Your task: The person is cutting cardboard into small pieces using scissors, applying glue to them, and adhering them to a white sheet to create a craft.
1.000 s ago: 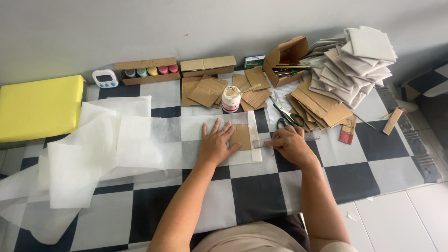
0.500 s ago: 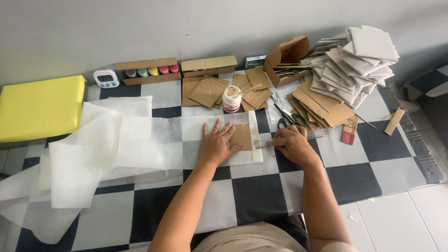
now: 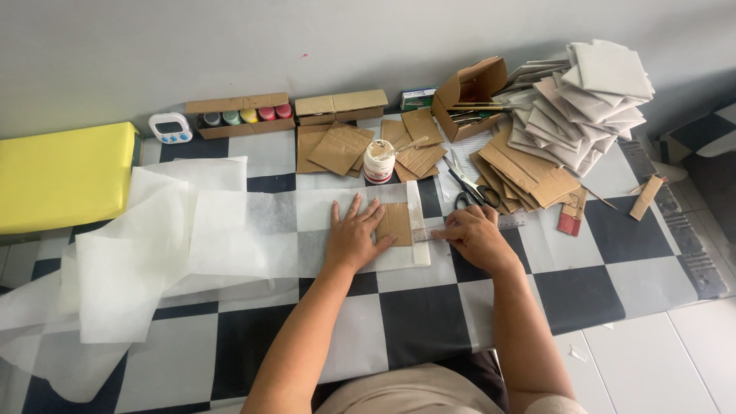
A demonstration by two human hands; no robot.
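Left hand (image 3: 355, 234): flat, fingers spread wide, fingertips pressing the cardboard square (image 3: 396, 224).
Right hand (image 3: 475, 234): fingers curled narrow on a clear ruler (image 3: 460, 229) beside the square.
Cardboard square: small, brown, lying flat on white tissue paper (image 3: 230, 230).
Surface: checkered floor (image 3: 414, 307).

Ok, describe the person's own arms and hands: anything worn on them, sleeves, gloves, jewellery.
Both forearms are bare, with no sleeves in view. The left hand and right hand wear no gloves. No ring, watch or bracelet shows on the fingers or wrists.
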